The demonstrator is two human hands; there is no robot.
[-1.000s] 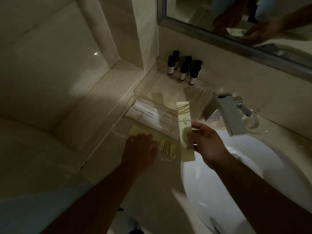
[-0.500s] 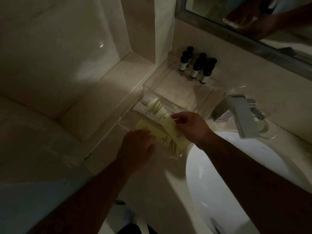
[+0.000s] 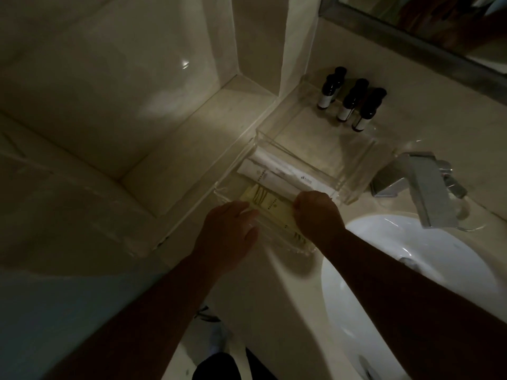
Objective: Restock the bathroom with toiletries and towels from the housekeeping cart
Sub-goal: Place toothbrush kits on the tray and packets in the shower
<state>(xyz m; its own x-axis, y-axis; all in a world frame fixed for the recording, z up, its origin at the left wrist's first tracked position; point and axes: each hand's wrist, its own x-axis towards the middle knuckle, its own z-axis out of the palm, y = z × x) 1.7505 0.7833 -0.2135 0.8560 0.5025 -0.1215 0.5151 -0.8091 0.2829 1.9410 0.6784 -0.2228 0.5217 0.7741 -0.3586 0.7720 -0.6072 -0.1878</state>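
Note:
A clear acrylic tray (image 3: 222, 191) sits on the vanity left of the basin. Long white packets (image 3: 270, 174) lie in its far part and pale yellow packets (image 3: 274, 212) in its near part. My right hand (image 3: 318, 216) has its fingers curled over the right end of the top yellow packet and holds it down flat in the tray. My left hand (image 3: 227, 237) rests with relaxed fingers on the tray's near left edge, its fingertips touching the same packet. The hands hide part of the packets.
A second clear tray (image 3: 301, 130) behind holds three small dark bottles (image 3: 354, 101) near the wall. A chrome faucet (image 3: 422, 185) overhangs the white basin (image 3: 417, 272) at right. A mirror (image 3: 439, 26) hangs above. A stone ledge (image 3: 192, 133) runs along the left.
My right hand has brought the yellow packet from upright over the basin's edge down into the tray and laid it flat. My left hand stayed at the tray's near edge.

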